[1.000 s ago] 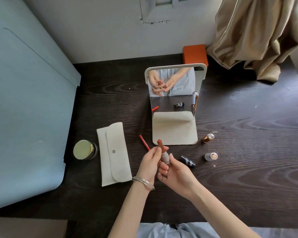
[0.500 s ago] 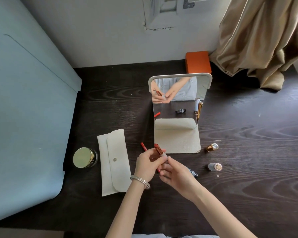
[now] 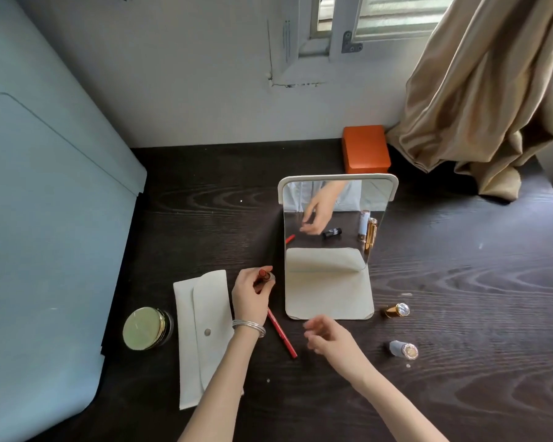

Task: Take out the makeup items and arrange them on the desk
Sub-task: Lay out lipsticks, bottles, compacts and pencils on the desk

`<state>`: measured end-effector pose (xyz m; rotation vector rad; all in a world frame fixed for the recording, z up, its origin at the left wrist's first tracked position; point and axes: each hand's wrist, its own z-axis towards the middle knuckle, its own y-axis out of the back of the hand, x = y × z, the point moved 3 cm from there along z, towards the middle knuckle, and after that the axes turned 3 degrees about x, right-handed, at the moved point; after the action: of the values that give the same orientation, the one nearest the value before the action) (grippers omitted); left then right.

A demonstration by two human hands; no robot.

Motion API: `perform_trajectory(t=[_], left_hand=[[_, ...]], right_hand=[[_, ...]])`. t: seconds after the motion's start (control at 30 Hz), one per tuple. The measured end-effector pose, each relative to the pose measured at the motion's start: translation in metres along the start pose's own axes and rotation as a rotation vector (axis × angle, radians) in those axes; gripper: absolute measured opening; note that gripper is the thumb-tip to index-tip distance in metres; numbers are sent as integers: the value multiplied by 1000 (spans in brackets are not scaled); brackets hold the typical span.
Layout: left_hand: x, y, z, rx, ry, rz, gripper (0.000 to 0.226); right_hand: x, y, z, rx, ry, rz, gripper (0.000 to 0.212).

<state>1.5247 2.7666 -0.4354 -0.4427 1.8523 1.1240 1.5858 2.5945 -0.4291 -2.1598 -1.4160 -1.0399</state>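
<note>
My left hand grips an uncapped lipstick, its red tip up, just left of the standing mirror. My right hand hovers blurred in front of the mirror's base, fingers loosely curled, holding nothing I can see. A red lip pencil lies on the dark desk between my hands. The cream pouch lies closed to the left. A gold lipstick and a pale grey tube lie to the right. The small dark tube shows only in the mirror's reflection.
A round gold-lidded jar sits left of the pouch, by a pale blue panel. An orange box stands behind the mirror. A beige curtain hangs over the desk's far right corner.
My hands have separated: the left carried the lipstick left and away, the right let go and drew back. The red pencil is uncovered. The camera tilted up.
</note>
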Motion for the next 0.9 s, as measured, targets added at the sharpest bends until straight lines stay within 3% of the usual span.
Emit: perform_trajectory(t=[0.27,0.57,0.77,0.9], left_hand=[[9,-18,26,12,105,-100,47],[13,-22,28,24,108,-64,42],[7,-18,19,0,104,-72,52],[2,-8,-9,-94,126,-22,35]], right_hand=[[-29,7,-18,-30,-14,-133,25],[-40,18,-26,-103,23,-91,24],[-32,22,-30,-117,62,-105,22],[-18,36,-51,-169,144,-226,24]])
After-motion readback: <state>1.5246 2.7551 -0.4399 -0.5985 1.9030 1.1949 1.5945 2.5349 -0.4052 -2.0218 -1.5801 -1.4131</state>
